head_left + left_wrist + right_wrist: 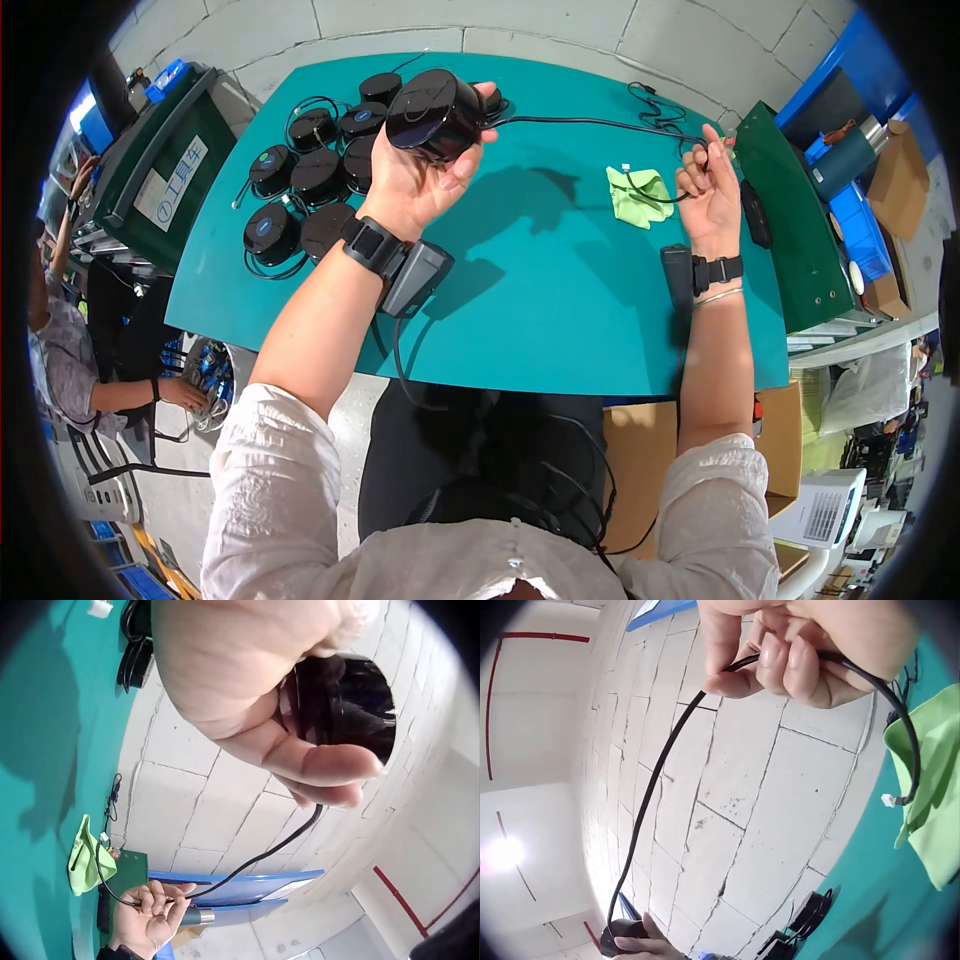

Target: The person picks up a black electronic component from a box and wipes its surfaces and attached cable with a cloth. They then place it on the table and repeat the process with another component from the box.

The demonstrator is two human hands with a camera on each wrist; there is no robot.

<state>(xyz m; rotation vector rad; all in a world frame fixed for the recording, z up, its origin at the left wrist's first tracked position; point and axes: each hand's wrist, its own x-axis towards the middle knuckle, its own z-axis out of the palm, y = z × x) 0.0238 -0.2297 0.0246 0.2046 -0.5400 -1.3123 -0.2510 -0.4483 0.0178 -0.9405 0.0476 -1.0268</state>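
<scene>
A glossy black round device (432, 112) with a cable coming out of its side is raised over the table in my left hand (412, 192). The fingers (330, 761) curl round its body in the left wrist view. From it the black cable (590, 121) stretches across to my right hand (712, 200), which grips it between curled fingers and thumb. Past the right hand, the loose end hangs down to a small white connector (889, 800), near a light green cloth (638, 200) on the table.
Several similar black devices (318, 176) with coiled cables stand at the left of the teal table (520, 330). A black cable (655, 105) lies at the back right, and a dark narrow object (755, 214) on the right edge. Another person's hand (182, 393) is at a bin on the left.
</scene>
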